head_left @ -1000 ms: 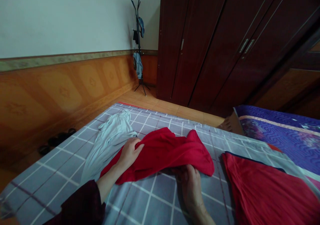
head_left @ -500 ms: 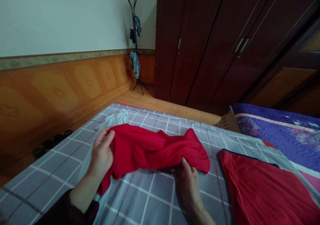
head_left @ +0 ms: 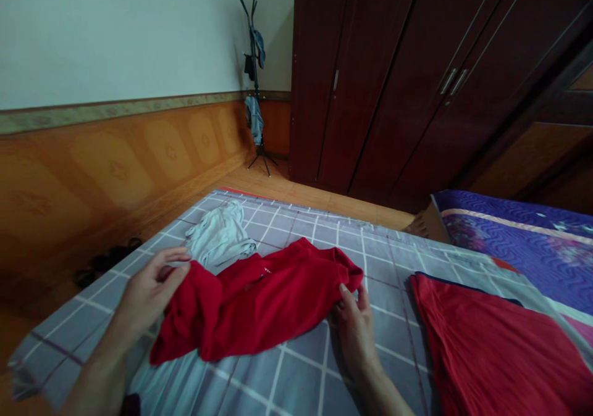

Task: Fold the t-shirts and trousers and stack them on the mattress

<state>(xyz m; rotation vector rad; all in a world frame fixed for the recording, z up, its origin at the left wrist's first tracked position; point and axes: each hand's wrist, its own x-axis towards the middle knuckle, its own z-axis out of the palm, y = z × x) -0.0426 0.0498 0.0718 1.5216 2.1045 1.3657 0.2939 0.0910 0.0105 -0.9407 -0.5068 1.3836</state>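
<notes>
My left hand point(head_left: 151, 286) comes in from lower left, forearm slanting up, thumb and fingers curled in and pinching the near-left end of the red garment point(head_left: 278, 299). My right hand point(head_left: 356, 329) reaches up from the bottom edge, palm partly up, thumb in front, fingers behind, clamped on the garment's right end. Garment lies bunched between both hands on the checked bedsheet point(head_left: 259, 388), just in front of the crumpled pale garment point(head_left: 220, 231). Second red cloth point(head_left: 500, 342) sits spread to the right, apart from my right hand.

Hard to see: my left fingertips sit partly behind cloth; right fingers half hidden by the hem. Both forearms run out of frame; only a scrap of dark sleeve point(head_left: 131, 405) shows bottom left. Small white mark on the garment, unreadable. Second red cloth cut off at the lower right. Dark items on the floor point(head_left: 104, 262), too dim to name.
</notes>
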